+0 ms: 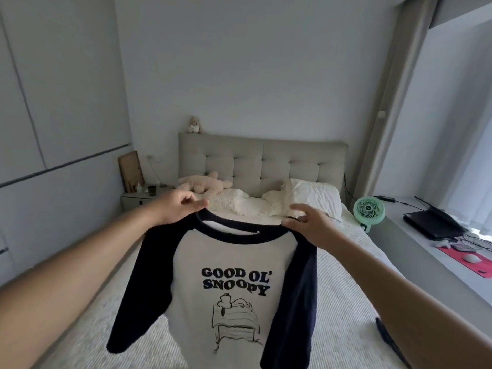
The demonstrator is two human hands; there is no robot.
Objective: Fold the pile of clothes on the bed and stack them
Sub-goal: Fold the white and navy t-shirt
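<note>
Shirt (226, 265) first: the white raglan with navy sleeves hangs in the air over the bed (346, 315), print facing you, held up by its shoulders. Your left hand (178, 209) pinches the fabric beside the collar between thumb and fingers; your right hand (310, 225) pinches the other shoulder, with its upper fingers loosely spread. You look to be at the spreading-out step, before any fold. Next, judge a flat landing: lower it print-down onto the bedspread and smooth both sleeves. A dark garment (386, 339) lies near your right forearm.
</note>
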